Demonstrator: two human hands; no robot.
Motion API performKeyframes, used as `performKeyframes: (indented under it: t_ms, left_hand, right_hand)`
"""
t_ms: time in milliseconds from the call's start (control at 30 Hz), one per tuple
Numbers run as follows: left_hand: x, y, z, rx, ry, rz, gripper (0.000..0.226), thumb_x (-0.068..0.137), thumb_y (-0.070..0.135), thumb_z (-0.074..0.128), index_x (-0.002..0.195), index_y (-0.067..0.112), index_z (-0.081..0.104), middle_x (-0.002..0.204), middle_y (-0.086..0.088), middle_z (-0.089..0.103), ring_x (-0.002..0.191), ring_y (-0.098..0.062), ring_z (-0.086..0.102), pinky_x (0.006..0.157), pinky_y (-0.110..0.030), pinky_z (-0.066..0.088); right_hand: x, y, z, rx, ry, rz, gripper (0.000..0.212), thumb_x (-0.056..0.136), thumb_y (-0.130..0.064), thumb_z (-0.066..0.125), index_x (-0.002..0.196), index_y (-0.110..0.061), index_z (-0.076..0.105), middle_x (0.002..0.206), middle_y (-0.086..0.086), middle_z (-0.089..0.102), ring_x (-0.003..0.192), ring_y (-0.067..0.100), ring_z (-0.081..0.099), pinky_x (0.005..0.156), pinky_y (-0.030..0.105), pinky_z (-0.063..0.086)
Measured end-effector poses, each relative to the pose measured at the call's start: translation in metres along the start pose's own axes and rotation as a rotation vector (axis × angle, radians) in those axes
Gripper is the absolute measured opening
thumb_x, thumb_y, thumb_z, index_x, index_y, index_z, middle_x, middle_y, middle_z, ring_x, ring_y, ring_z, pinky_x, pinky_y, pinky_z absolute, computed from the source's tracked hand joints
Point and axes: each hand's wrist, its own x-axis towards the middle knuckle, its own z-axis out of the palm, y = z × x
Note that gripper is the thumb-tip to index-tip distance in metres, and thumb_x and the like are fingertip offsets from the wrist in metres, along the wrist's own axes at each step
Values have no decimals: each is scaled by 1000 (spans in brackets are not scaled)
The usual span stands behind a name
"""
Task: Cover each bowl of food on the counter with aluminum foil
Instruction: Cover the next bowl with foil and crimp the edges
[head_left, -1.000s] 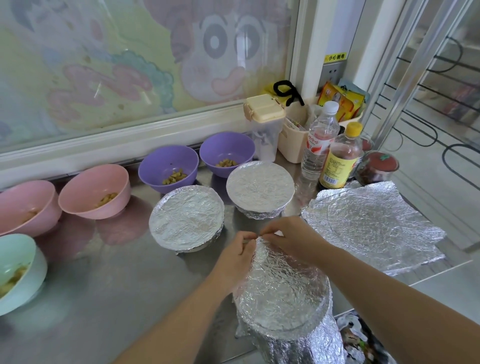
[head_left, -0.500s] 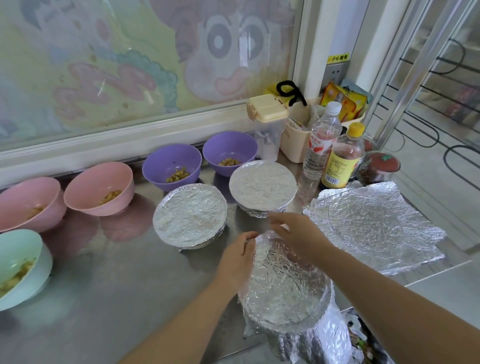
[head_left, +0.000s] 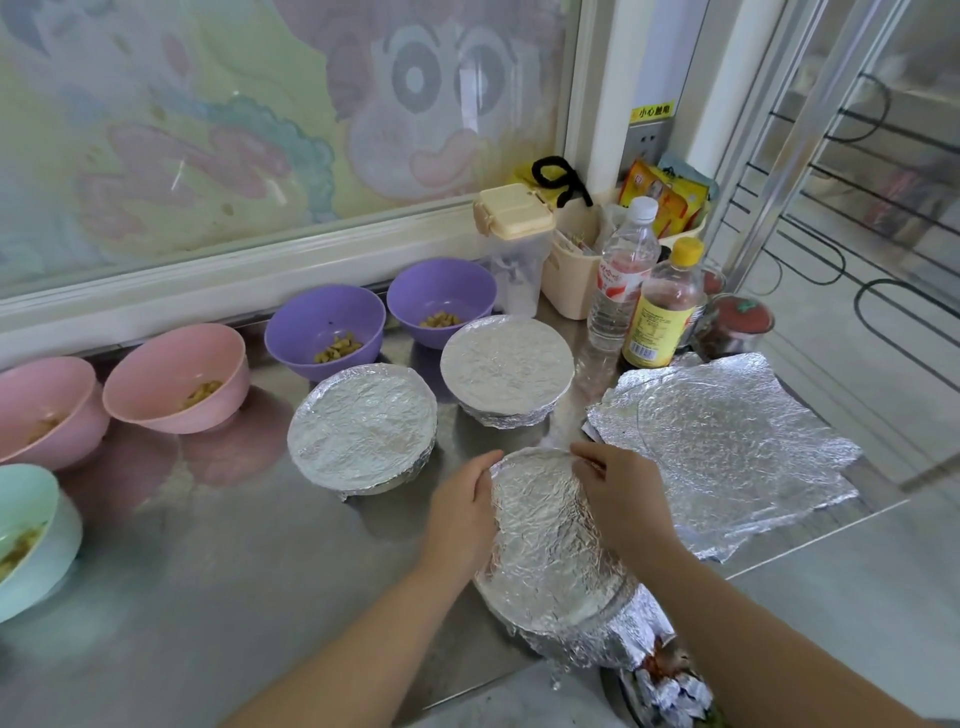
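The left hand (head_left: 460, 512) cups the bowl (head_left: 553, 577) by its left side, fingers curled round the rim. Crinkled foil (head_left: 535, 512) caps it flat, with the skirt bunched underneath. The right hand (head_left: 621, 499) curls over the far right rim, fingertips on the foil. Far left of the grip sit a green bowl (head_left: 31, 525) and pink bowls (head_left: 176, 376), open and holding food. Beyond the grip are purple bowls (head_left: 324, 332) and two covered bowls (head_left: 362, 428). To the right lie loose sheets (head_left: 727, 447) and bottles (head_left: 621, 275). The counter (head_left: 208, 597) is steel, with a cartoon window (head_left: 208, 130) behind.

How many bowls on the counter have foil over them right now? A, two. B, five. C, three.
C: the left round foil-covered bowl, the back foil-covered bowl and the near foil-covered bowl, gripped by the left hand and right hand, make three.
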Motion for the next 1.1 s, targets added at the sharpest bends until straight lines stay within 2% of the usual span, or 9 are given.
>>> performKeyframes:
  t_ms: [233, 367, 467, 600, 700, 833, 967, 1033, 1100]
  left_hand:
    - [-3, 0, 2, -100, 0, -74, 32, 105, 15, 41, 125, 20, 66, 120, 8, 68, 114, -8, 60, 100, -27, 47]
    - [-2, 2, -3, -157, -36, -124, 30, 104, 15, 43, 122, 22, 65, 114, 8, 68, 100, 0, 61, 72, -4, 42]
    - [2, 3, -4, -138, -80, -115, 30, 104, 21, 47, 128, 22, 64, 108, 3, 70, 98, -9, 64, 78, -16, 47]
    - [4, 4, -1, -48, -112, -49, 30, 104, 17, 46, 122, 22, 69, 79, 16, 63, 63, 10, 53, 59, -8, 35]
    - [2, 3, 2, -53, -81, -57, 30, 105, 18, 44, 122, 21, 69, 73, 0, 64, 56, 2, 49, 56, -14, 36]
    - [-1, -1, 6, -88, -80, -75, 31, 106, 19, 41, 120, 22, 69, 51, 11, 45, 47, -6, 42, 54, -31, 38]
    - [-8, 1, 8, -99, 27, -115, 31, 105, 16, 41, 113, 18, 71, 61, 13, 54, 56, -5, 52, 57, -20, 38]
    - [-18, 5, 10, -203, 131, -179, 29, 105, 13, 40, 106, 14, 69, 76, -1, 65, 74, -21, 62, 65, -22, 42]
    - [-30, 11, 9, -273, 183, -213, 28, 105, 11, 39, 109, 21, 64, 100, -2, 67, 97, -19, 62, 81, -26, 46]
  right_hand:
    - [10, 1, -2, 29, -29, 18, 14, 96, -18, 67, 103, -18, 79, 80, -10, 71, 78, 6, 66, 67, 16, 48]
    - [19, -6, -6, -56, -134, -26, 24, 93, -32, 71, 115, -26, 76, 100, -9, 75, 89, 8, 68, 78, 24, 53]
    - [29, -25, -3, -138, -281, -128, 27, 93, -35, 70, 119, -30, 75, 106, -6, 76, 95, 12, 70, 88, 33, 56]
    - [43, -36, 7, -189, -419, -259, 11, 91, -27, 71, 96, -27, 80, 71, -14, 69, 72, 9, 65, 72, 29, 52]
    - [49, -33, 8, -212, -441, -317, 9, 92, -24, 70, 92, -23, 79, 61, -19, 57, 63, 2, 55, 63, 23, 41]
    - [49, -30, 8, -238, -450, -393, 10, 93, -22, 69, 94, -19, 79, 59, -21, 51, 60, -4, 49, 60, 18, 33]
    - [50, -31, 5, -141, -447, -331, 21, 97, -25, 67, 115, -20, 77, 86, -20, 70, 76, -6, 61, 75, 16, 43]
    - [48, -31, -6, -28, -311, -220, 32, 101, -26, 61, 131, -20, 68, 119, -9, 72, 101, 3, 64, 89, 18, 43]
    - [40, -27, -19, 7, -121, -146, 31, 101, -23, 60, 131, -20, 68, 123, -5, 71, 105, 8, 65, 90, 19, 42]
